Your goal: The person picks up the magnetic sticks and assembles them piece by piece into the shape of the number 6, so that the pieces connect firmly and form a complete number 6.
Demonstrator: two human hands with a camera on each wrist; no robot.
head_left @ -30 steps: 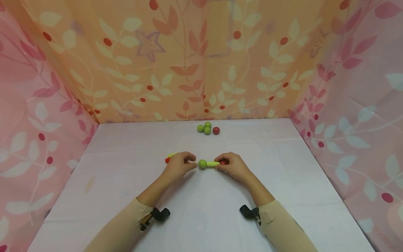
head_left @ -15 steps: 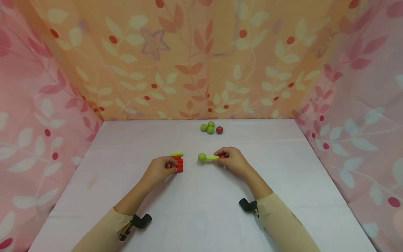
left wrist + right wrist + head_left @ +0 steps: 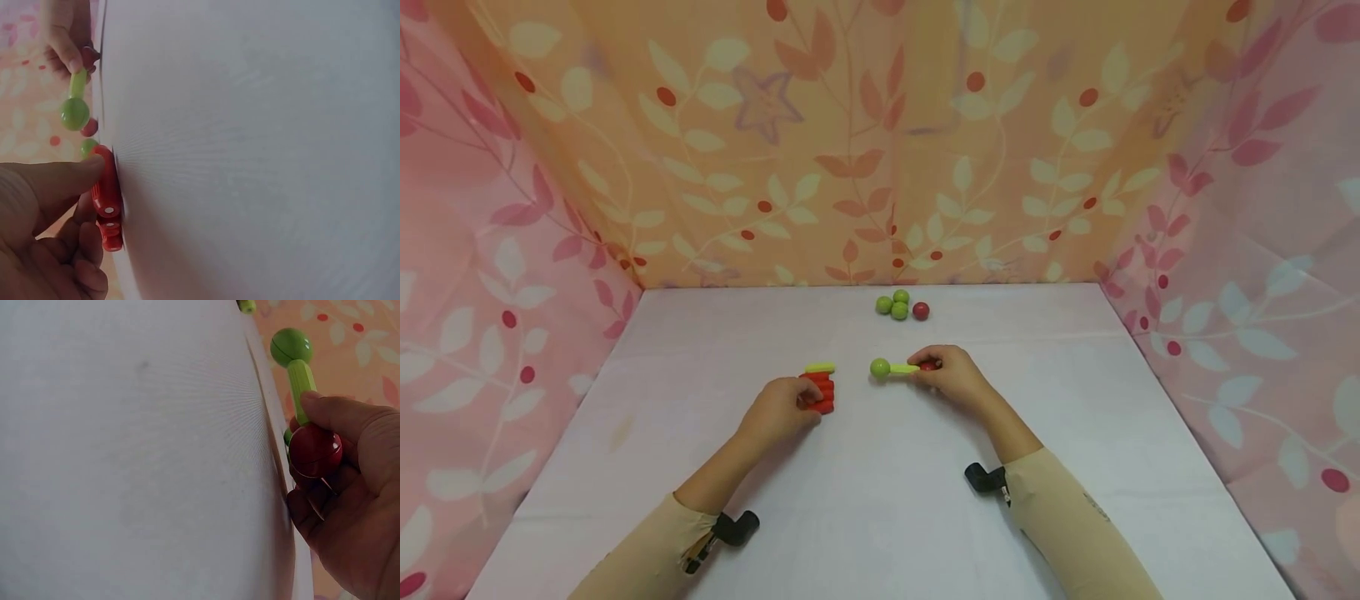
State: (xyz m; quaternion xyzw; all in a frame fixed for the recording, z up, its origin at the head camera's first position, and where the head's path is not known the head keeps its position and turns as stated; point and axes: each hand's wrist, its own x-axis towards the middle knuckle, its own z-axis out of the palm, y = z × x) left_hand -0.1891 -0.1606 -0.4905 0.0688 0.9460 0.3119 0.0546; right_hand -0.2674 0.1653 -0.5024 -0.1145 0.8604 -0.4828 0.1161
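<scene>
Right hand (image 3: 951,373): fingers pinch glossy yellow-green rod (image 3: 302,381), glossy green ball (image 3: 880,367) at its 9 o'clock end, glossy dark-red ball (image 3: 315,451) at 3. Left hand (image 3: 777,411), toward 8 o'clock: fingers pinch one glossy red rod (image 3: 106,184) among several. Three small green balls (image 3: 899,311) at 12 o'clock on white surface (image 3: 880,500).

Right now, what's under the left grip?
In the head view, red rod-shaped sticks poke out past the left grip; the parts it covers are hidden there.
</scene>
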